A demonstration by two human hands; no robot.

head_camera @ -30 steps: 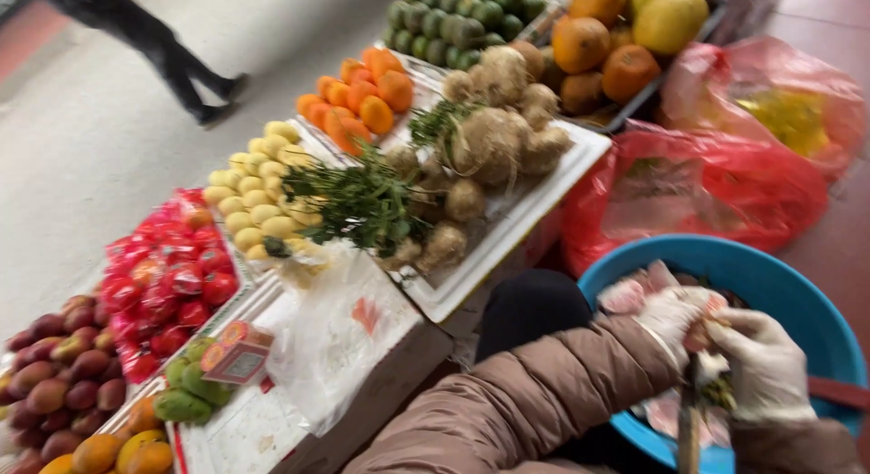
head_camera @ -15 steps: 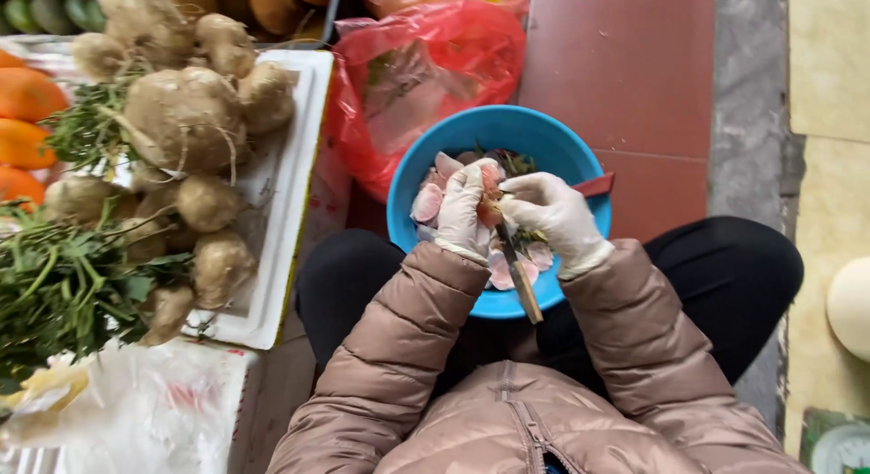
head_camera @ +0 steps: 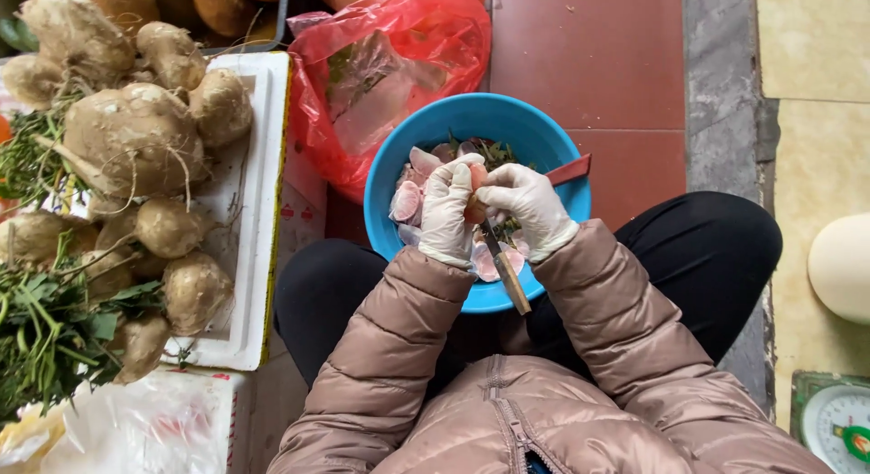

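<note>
Person is sitting over a blue plastic basin [head_camera: 544, 139], both hands gloved in white. Left hand [head_camera: 447, 211] is wrapping closed around a small pink-orange fruit [head_camera: 477, 191], holding it just above the basin's contents. Right hand [head_camera: 528, 207] is gripping a small knife [head_camera: 504, 267], wooden handle angling back toward the jacket, blade end hidden between the hands. Both wrists are bending inward, knuckles up, hands touching at the fruit.

Fruit is looking light, soft and wet, likely slippery under gloves; best held around its uncut sides, clear of the blade. Pink-white cut pieces [head_camera: 406, 200] and green scraps are piling up in the basin. A red plastic bag [head_camera: 399, 39] is sitting just beyond it; a white foam tray [head_camera: 258, 211] of brown root tubers [head_camera: 136, 134] is lying to the left.
</note>
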